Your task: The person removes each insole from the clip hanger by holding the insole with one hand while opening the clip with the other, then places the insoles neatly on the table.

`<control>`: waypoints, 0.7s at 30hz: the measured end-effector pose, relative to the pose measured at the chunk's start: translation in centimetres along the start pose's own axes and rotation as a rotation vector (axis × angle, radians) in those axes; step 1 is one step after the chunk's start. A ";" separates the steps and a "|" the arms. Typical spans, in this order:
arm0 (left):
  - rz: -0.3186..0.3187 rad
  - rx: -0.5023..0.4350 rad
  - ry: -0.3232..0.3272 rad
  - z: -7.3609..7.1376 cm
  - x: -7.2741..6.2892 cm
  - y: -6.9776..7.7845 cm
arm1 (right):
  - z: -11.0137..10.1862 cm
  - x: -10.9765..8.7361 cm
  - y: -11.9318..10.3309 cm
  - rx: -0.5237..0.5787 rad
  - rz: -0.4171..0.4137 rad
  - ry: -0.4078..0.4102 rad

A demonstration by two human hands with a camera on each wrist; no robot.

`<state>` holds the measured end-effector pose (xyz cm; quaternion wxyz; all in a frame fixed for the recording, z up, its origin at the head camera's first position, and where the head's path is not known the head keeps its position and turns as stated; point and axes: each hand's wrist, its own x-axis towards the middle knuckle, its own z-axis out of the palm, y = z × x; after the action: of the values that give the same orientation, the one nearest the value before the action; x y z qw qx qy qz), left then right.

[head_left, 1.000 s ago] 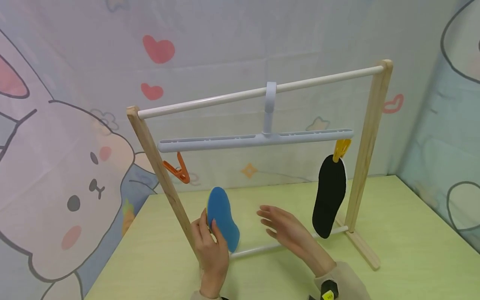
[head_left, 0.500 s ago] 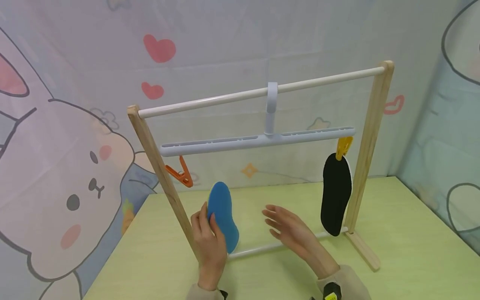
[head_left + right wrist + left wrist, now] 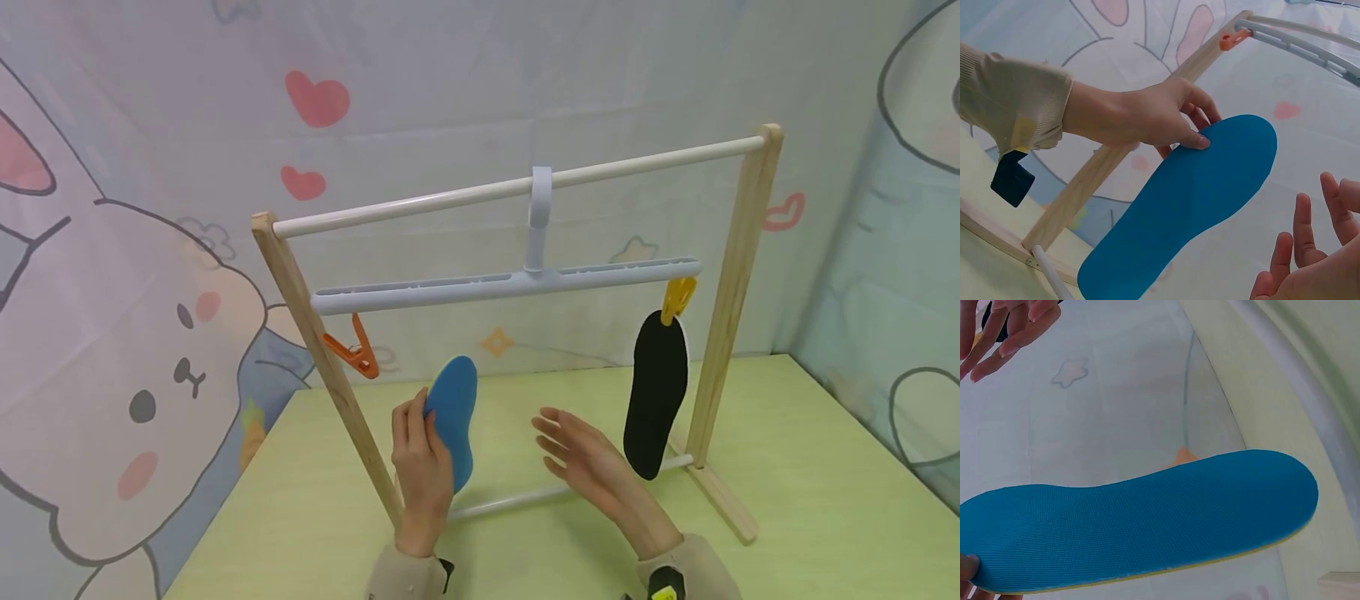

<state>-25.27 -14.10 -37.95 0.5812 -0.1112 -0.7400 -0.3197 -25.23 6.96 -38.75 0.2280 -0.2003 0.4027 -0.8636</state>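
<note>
My left hand (image 3: 422, 454) pinches a blue insole (image 3: 456, 417) by its side edge, thumb on the blue face and fingers behind. The insole stands nearly upright, and a thin yellow edge shows along it in the left wrist view. To its right, my right hand (image 3: 588, 467) is held in the air with fingers extended, touching nothing. A black insole (image 3: 657, 392) hangs from a yellow clip (image 3: 678, 300) at the right end of the pale hanger (image 3: 442, 293). From the hanger's left end dangles an orange clip (image 3: 355, 350) with nothing in it.
The hanger hooks over the white top rod (image 3: 420, 202) of a wooden rack. Its left post (image 3: 330, 367) rises close to my left hand, its right post (image 3: 735, 300) beside the black insole. A lower white rod (image 3: 510, 502) crosses behind my hands above the light-green table (image 3: 825, 467).
My left hand has raised the blue insole slightly and tilted its top to the right. The right hand has shifted a little to the right. The hanger and black insole have swayed slightly.
</note>
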 end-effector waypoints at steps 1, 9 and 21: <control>0.004 -0.004 0.000 0.0 0.1 0.0 | 0.0 0.0 0.0 0.002 -0.001 -0.002; -0.020 -0.052 -0.033 0.4 0.5 0.0 | -0.3 0.0 -0.1 0.006 -0.005 0.002; 0.049 -0.075 -0.057 1.1 1.6 0.0 | -0.4 -0.1 -0.3 0.027 -0.010 -0.012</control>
<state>-26.65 -13.78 -36.60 0.5630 -0.1602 -0.7407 -0.3298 -25.47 7.45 -38.78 0.2291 -0.2043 0.3884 -0.8688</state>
